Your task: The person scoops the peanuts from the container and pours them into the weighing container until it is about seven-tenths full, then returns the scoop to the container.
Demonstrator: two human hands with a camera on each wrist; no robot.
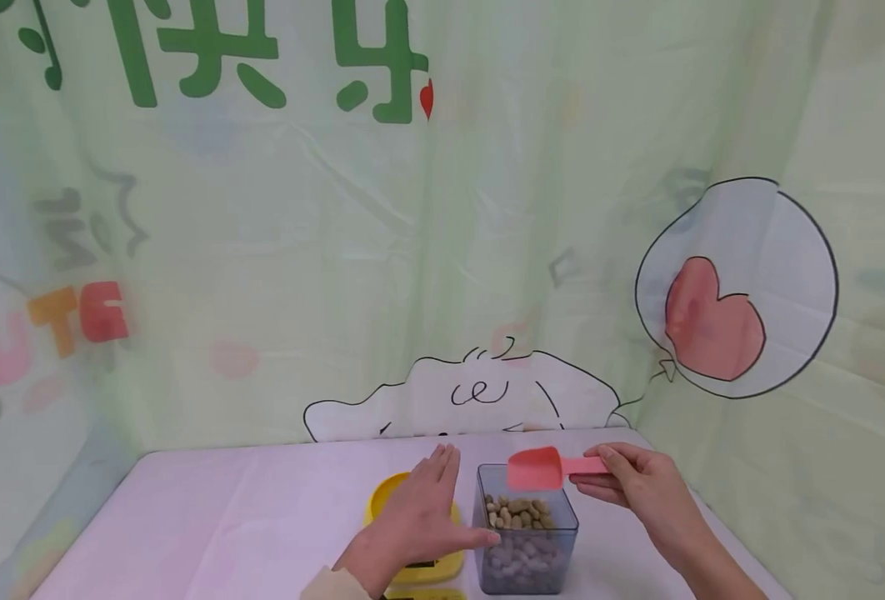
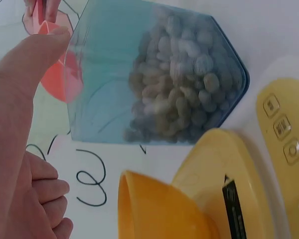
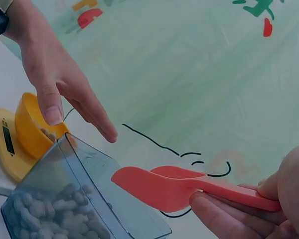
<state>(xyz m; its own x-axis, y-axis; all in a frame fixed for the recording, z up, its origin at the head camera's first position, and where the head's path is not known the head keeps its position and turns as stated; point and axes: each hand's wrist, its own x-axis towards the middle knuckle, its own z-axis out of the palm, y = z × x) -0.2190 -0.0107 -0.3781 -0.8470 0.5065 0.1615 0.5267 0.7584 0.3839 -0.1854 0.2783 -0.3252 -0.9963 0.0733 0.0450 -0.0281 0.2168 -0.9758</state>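
Far left on the pale pink tabletop (image 1: 210, 517): round yellow plastic bowl (image 1: 384, 493) sitting on a yellow kitchen scale (image 1: 429, 571), mostly hidden under my hand in the head view. A few nuts already lie in the bowl, seen from the right wrist.

My left hand (image 1: 420, 517): fingers straight and together, flat, holding nothing. It hovers over the bowl, thumb tip just at the left wall of the clear square plastic container of peanuts (image 1: 527, 533).

Container stands upright, lidless, about two-thirds full of tan shelled nuts.

Coral-pink plastic scoop (image 1: 536, 468): empty, long axis level, running 3 o'clock to 9 o'clock, bowl end at 9, over the container's far rim. Nuts lie down at about 7 o'clock from it.

My right hand (image 1: 637, 487): pinches the scoop handle between thumb and fingers; nearer hand to the scoop.
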